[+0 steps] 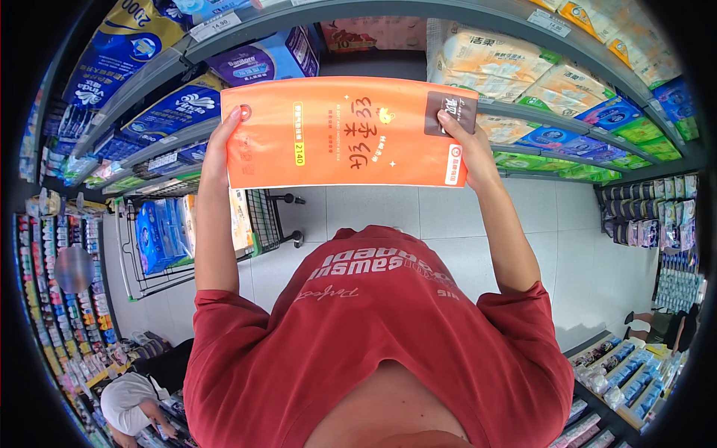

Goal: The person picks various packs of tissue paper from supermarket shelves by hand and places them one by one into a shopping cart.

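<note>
An orange plastic-wrapped tissue pack (313,131) spans the space between my two hands, its broad printed face towards me. My left hand (220,143) grips its left end, with the thumb on the front face. On the opposite end, my right hand (475,148) has its thumb over a dark printed corner. The fingers of both hands are mostly hidden behind the pack. Beyond its upper edge is a shelf gap (369,64), with a pink-and-red pack (372,35) further back. A purple-and-blue pack (263,59) stands left of that gap, and cream tissue packs (487,56) sit to its right.
A black wire shopping cart (266,218) with green trim stands at left, holding blue tissue packs (159,235) and cream ones. Curved-looking grey shelves (358,11) run across the front. Grey floor tiles (372,207) show below. Another person (131,403) bends at lower left; one more (675,330) is at far right.
</note>
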### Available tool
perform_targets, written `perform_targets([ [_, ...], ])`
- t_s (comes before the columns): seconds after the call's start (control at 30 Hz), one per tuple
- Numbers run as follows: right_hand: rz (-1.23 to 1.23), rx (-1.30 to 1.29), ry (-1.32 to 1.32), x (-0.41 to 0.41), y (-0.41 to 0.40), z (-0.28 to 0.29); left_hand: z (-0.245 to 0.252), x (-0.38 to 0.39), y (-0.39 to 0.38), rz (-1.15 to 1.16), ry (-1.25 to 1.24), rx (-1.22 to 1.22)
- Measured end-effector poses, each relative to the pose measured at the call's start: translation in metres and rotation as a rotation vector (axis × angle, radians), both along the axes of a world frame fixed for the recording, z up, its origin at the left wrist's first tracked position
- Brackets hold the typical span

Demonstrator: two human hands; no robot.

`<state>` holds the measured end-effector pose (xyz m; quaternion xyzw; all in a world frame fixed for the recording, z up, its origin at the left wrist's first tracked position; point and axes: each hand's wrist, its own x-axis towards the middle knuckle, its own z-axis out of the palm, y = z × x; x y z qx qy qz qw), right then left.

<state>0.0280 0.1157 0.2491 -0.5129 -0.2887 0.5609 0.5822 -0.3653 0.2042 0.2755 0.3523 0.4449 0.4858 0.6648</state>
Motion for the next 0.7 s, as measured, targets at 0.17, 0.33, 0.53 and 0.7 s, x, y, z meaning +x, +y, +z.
perform_targets([
  [0.17, 0.034, -0.039, -0.042, -0.003, 0.004, -0.015, -0.007, -0.008, -0.01, 0.035, -0.038, -0.03],
  [0.33, 0.111, -0.086, -0.035, -0.003, 0.007, -0.027, -0.04, -0.026, -0.006, 0.1, 0.079, -0.054],
  [0.53, 0.199, -0.248, 0.047, -0.011, 0.006, -0.081, -0.09, -0.022, -0.048, 0.073, 0.218, -0.284],
  [0.7, 0.296, -0.58, 0.283, -0.008, -0.012, -0.171, -0.186, -0.024, -0.11, 0.071, 0.112, -0.417],
])
